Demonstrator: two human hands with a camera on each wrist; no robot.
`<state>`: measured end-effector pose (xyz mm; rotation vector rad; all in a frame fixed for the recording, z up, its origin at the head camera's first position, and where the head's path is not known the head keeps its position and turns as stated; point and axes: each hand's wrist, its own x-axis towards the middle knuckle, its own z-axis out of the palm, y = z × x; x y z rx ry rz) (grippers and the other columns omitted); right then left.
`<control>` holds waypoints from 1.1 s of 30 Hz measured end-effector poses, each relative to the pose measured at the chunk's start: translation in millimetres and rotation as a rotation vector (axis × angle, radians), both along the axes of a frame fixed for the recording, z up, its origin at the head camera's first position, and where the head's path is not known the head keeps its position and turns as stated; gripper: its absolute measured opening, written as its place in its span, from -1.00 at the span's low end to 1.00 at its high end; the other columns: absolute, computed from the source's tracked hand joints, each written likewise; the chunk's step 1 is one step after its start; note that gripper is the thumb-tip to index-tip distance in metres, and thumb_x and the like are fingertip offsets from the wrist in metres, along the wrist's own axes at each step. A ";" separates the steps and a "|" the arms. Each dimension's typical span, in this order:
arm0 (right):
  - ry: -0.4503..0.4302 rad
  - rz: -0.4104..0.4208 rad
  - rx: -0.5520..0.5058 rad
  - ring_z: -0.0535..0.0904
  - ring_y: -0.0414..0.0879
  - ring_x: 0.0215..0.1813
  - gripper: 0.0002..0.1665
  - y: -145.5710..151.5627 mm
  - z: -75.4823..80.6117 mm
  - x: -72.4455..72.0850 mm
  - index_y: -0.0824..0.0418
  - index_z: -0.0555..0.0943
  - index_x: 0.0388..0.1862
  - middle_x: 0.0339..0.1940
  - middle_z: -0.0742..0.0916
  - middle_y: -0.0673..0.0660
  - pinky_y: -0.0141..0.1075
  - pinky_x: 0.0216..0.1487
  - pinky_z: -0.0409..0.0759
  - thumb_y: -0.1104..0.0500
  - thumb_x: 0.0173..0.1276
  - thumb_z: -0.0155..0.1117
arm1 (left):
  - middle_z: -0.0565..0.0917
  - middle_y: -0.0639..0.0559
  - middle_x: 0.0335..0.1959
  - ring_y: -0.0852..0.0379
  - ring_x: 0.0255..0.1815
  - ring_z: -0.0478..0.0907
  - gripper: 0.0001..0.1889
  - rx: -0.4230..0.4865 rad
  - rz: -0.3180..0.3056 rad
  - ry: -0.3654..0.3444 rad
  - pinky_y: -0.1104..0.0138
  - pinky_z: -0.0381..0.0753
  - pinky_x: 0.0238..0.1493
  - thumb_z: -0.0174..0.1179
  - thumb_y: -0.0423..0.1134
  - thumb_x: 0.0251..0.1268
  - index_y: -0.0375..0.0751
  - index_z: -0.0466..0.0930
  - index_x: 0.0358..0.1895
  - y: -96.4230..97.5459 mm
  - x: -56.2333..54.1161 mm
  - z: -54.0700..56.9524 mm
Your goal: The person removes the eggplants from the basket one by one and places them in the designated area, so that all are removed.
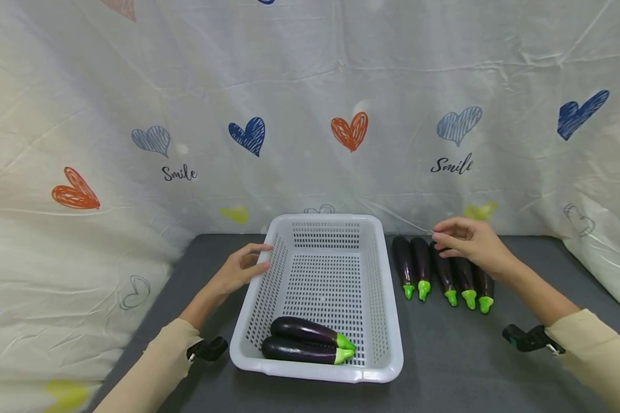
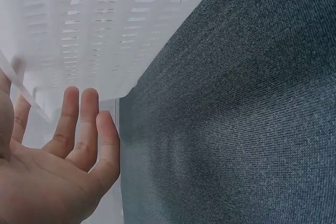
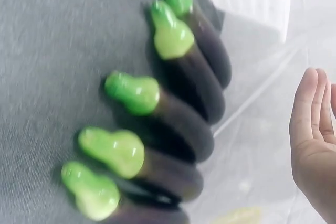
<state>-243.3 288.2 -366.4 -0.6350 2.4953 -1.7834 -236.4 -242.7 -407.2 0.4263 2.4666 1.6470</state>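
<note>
My left hand [image 1: 241,267] is at the left rim of a white perforated plastic basket [image 1: 392,321], its fingers loosely spread. In the left wrist view, the fingers [image 2: 84,129] lie along the outside of the basket wall [image 2: 105,35]. Inside the basket, two dark purple eggplants [image 1: 299,350] with green stems lie side by side at the near end. My right hand [image 1: 472,245] hovers over a row of several eggplants [image 1: 446,278] right of the basket, with nothing in its grasp. The right wrist view shows these eggplants [image 3: 184,124] apart from the hand [image 3: 315,140].
A dark grey cloth [image 1: 444,355] covers the table. Behind it hangs a pale curtain [image 1: 299,86] printed with hearts and "Smile", reaching down to the table's back edge. The row of eggplants lies near that edge, stems toward me.
</note>
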 end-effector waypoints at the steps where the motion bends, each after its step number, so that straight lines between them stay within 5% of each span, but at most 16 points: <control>1: 0.000 0.010 0.004 0.68 0.11 -0.06 -0.64 -3.8 0.6 0.9 0.43 0.54 0.14 -0.06 0.72 0.22 -0.09 -0.10 0.69 0.21 0.53 0.29 | 0.53 -0.30 0.24 -0.17 0.09 0.59 -0.48 0.002 -0.002 0.002 -0.05 0.60 0.04 0.27 -0.14 0.49 -0.07 0.42 0.44 0.3 0.0 0.0; 26: -0.061 0.240 0.035 0.65 0.30 -0.03 -0.65 -110.9 21.7 14.0 0.31 0.60 0.13 -0.02 0.67 0.27 -0.06 -0.14 0.70 0.19 0.46 0.38 | 0.51 -0.32 0.23 -0.14 0.00 0.63 -0.46 0.005 0.010 -0.020 0.01 0.65 -0.06 0.28 -0.13 0.48 -0.04 0.39 0.44 2.4 0.6 -0.1; 33: -0.050 0.325 0.059 0.70 0.09 -0.11 -0.66 -135.6 18.7 21.3 0.31 0.61 0.11 -0.05 0.67 0.24 -0.04 -0.15 0.70 0.19 0.45 0.38 | 0.52 -0.32 0.22 -0.15 0.01 0.62 -0.47 -0.002 0.009 -0.007 0.00 0.64 -0.05 0.27 -0.14 0.49 -0.05 0.39 0.45 2.5 0.0 -0.3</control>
